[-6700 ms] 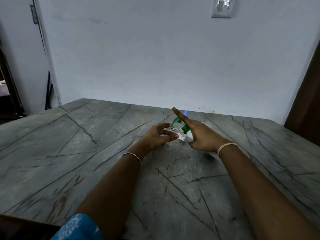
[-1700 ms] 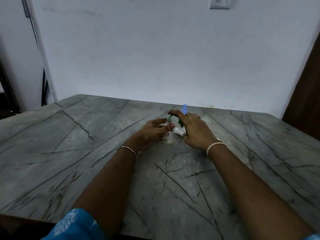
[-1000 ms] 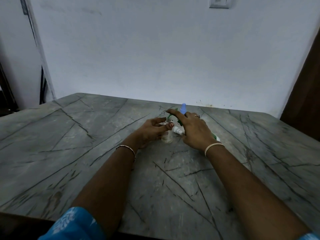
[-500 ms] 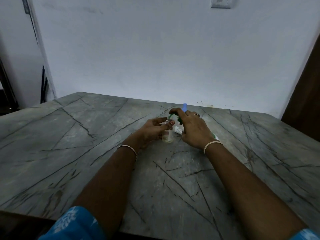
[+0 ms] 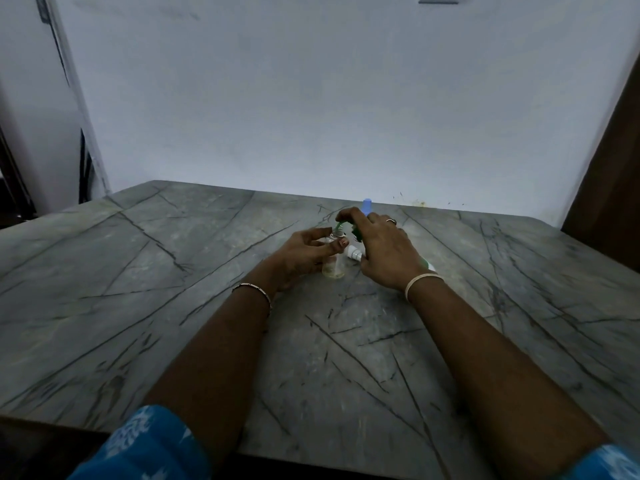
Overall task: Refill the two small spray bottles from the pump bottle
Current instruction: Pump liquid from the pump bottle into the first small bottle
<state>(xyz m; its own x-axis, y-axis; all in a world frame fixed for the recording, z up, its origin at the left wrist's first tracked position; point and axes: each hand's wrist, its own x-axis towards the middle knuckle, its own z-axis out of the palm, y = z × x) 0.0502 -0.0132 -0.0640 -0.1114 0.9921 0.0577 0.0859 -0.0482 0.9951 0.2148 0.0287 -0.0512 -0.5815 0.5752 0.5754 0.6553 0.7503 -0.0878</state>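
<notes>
Clear spray bottle (image 5: 334, 268), yellowish dregs: left grip (image 5: 301, 254) pinches neck; right grip (image 5: 384, 252) curls over green pump (image 5: 356, 234).

A grey stone tabletop (image 5: 138, 271) with dark veins meets a plain white wall (image 5: 311, 98); a dark brown wooden panel (image 5: 613, 168) stands at right, in dim light.

One head-worn view looks forward and down across the table (image 5: 145, 271) toward the wall (image 5: 311, 98); the left hand (image 5: 304, 255) and right hand (image 5: 384, 259) sit mid-frame, at arm's reach.
</notes>
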